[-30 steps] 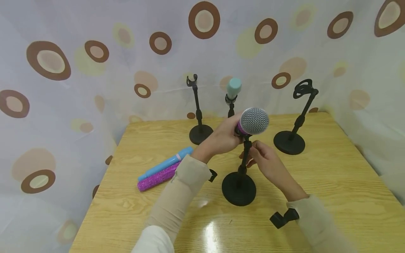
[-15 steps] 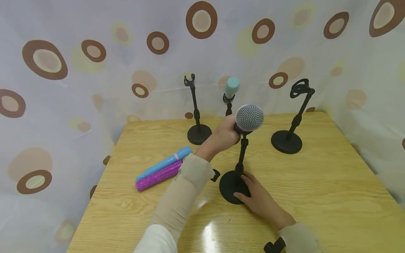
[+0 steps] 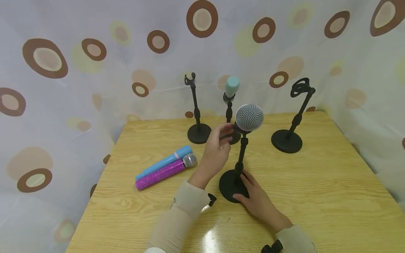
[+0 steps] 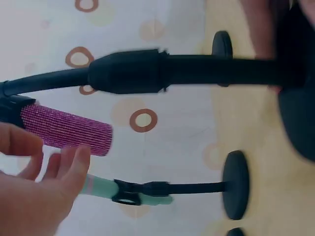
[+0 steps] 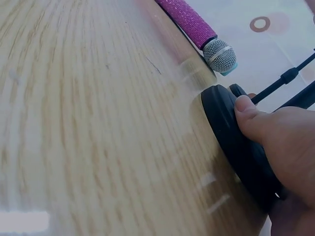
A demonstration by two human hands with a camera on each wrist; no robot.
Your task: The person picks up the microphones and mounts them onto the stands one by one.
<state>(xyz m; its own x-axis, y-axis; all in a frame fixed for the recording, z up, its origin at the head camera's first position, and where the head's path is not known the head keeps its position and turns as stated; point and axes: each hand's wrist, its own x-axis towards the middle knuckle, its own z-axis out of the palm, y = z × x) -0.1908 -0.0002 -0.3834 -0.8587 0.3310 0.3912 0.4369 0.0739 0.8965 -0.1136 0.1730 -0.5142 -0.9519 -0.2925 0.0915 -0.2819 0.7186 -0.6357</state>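
Observation:
A microphone (image 3: 249, 117) with a silver mesh head sits in the clip of a black desk stand (image 3: 242, 151). Its glittery magenta handle (image 4: 69, 129) shows in the left wrist view. My left hand (image 3: 216, 153) is beside the handle, its fingers loosely bent and holding nothing. Down at the round base (image 3: 228, 186), my right hand (image 3: 261, 203) grips the edge. In the right wrist view the thumb (image 5: 251, 115) lies over the base, while the other fingers are mostly hidden.
Behind stands a second stand holding a mint-green microphone (image 3: 232, 86). Stands without microphones are at the back left (image 3: 197, 131) and back right (image 3: 287, 140). A blue microphone (image 3: 164, 162) and a magenta glitter microphone (image 3: 161, 174) lie left on the wooden table (image 3: 322, 196).
My left hand has let go of the microphone and drawn back to the left. My right hand has moved from the stand's pole down to its base and stayed there.

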